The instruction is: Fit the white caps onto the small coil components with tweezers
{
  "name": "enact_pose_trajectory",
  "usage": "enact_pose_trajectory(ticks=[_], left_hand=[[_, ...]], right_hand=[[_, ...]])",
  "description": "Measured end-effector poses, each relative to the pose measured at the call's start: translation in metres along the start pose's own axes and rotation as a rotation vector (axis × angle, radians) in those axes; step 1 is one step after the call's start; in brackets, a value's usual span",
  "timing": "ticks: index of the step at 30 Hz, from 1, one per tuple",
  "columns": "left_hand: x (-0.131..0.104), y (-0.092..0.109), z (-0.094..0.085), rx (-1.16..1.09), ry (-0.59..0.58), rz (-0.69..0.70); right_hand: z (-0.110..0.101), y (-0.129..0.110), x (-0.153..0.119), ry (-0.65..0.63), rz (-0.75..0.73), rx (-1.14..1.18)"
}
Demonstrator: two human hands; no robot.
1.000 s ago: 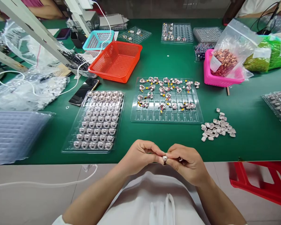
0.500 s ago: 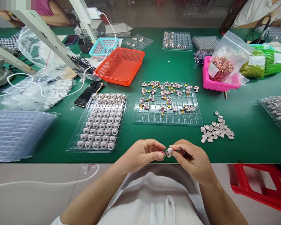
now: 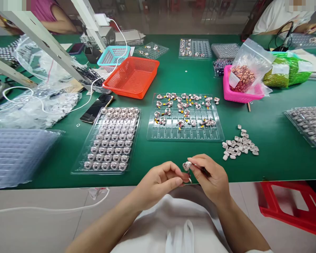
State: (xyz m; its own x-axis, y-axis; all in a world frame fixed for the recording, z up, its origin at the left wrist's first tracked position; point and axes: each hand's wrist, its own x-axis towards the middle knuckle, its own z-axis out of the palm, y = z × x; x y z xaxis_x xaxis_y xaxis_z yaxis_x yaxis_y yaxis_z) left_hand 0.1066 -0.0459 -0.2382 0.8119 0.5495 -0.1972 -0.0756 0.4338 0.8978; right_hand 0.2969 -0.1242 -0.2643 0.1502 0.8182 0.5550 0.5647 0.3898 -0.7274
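At the front edge of the table, my right hand (image 3: pixel 212 179) pinches a small pearly-white rounded shell (image 3: pixel 186 165) between thumb and fingertips. A dark slim tool (image 3: pixel 205 171), mostly hidden, is tucked in the same hand. My left hand (image 3: pixel 164 181) is just left of the shell, its thumb and fingers closed around a small part with thin reddish wires (image 3: pixel 189 176); much of that part is hidden. Beyond my hands lies a clear tray (image 3: pixel 163 134) with several wired white pieces. A pile of small white caps (image 3: pixel 241 144) lies to the right.
Left of centre stands a clear tray of pearly shells (image 3: pixel 107 151), beside a phone (image 3: pixel 96 109) and stacked empty trays (image 3: pixel 18 158). Farther back are an orange basket (image 3: pixel 133 77) and a pink basket (image 3: pixel 242 95) holding a bag. A red stool (image 3: pixel 274 211) stands below, right.
The shell has turned and risen slightly in my right hand. The wired part now hangs below it, and my left fingers have moved a little lower. The whole view has shifted slightly.
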Motion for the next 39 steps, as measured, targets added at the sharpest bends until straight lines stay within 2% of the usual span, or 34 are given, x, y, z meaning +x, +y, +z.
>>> enact_pose_trajectory(ticks=[3,5,10,17,23,27,30,35,39], left_hand=[[0.005,0.003,-0.005,-0.058,0.046,0.028],[0.008,0.007,-0.009,-0.028,0.05,-0.007],[0.018,0.017,-0.015,0.045,-0.048,-0.145],[0.029,0.021,-0.02,-0.019,-0.163,-0.245],[0.031,0.019,-0.02,-0.056,-0.209,-0.256],[0.032,0.016,-0.012,-0.01,-0.162,-0.203],[0.031,0.013,-0.002,0.053,-0.077,-0.107],[0.02,0.01,0.01,0.171,0.108,0.104],[0.014,0.006,0.012,0.279,0.178,0.317]], right_hand=[[-0.003,0.002,0.001,-0.053,0.037,0.13],[-0.004,0.002,0.004,-0.102,-0.018,0.157],[-0.01,-0.003,0.018,-0.213,-0.195,0.149],[-0.017,-0.004,0.024,-0.28,-0.219,0.188],[-0.016,-0.002,0.024,-0.294,-0.267,0.224],[-0.012,-0.004,0.025,-0.255,-0.298,0.157],[-0.012,-0.004,0.021,-0.25,-0.327,0.162],[-0.019,-0.001,0.005,-0.158,-0.191,0.18],[-0.015,-0.002,-0.008,-0.115,-0.133,0.198]])
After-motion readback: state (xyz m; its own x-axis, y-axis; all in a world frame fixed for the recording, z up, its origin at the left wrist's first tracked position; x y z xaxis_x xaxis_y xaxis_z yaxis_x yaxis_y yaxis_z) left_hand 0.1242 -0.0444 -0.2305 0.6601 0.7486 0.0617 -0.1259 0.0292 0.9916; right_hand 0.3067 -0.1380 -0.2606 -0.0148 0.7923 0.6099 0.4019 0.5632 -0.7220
